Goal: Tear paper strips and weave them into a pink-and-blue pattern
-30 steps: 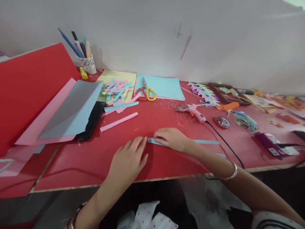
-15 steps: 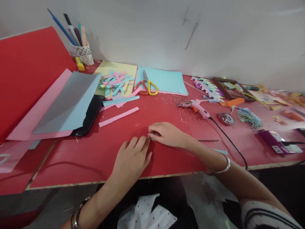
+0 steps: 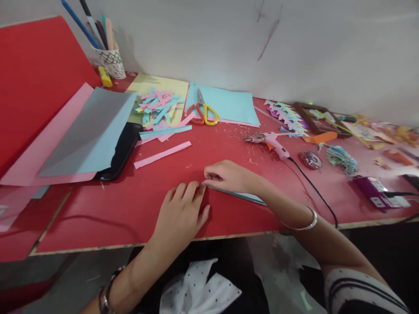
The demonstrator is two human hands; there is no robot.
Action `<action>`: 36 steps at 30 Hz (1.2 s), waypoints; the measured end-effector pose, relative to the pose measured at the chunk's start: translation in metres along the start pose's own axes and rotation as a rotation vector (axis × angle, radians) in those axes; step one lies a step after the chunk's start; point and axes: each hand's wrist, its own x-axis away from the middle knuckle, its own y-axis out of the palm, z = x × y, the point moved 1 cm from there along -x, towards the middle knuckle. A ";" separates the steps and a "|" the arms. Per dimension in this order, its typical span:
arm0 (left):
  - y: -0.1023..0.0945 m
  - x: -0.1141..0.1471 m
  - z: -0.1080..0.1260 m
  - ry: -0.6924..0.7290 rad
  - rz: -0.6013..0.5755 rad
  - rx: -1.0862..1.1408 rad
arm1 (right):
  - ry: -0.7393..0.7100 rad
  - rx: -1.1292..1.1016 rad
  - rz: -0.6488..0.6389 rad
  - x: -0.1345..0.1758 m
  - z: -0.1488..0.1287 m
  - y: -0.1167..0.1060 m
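Note:
A narrow light blue paper strip (image 3: 248,197) lies on the red table, running from my fingertips out to the right beneath my right wrist. My right hand (image 3: 231,176) is closed, with thumb and index finger pinched at the strip's left end. Beside it, my left hand (image 3: 181,213) rests palm down, fingers bent onto the table and thumb held apart. Its index fingertip touches the strip's end, close to the right fingertips. The very tip of the strip is hidden by the fingers.
Scissors (image 3: 205,114) lie on blue sheets (image 3: 229,102) at the back. A pink glue gun (image 3: 273,144) with a black cord is to the right. Cut strips (image 3: 160,104), a pink strip (image 3: 163,155), a dark tray (image 3: 126,150) under paper and a pen cup (image 3: 113,63) are left.
The blue strip now shows at a slant from my fingertips to my right wrist; before, it was mostly hidden. My right hand rises slightly and the left stays nearly still. The view tilts down a little.

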 end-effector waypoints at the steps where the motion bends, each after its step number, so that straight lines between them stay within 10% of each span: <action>1: 0.000 0.000 0.000 -0.004 -0.005 -0.005 | 0.004 0.008 0.008 0.000 0.000 0.000; 36: 0.001 0.000 0.001 -0.009 -0.005 0.007 | -0.044 -0.098 0.251 0.008 0.015 0.019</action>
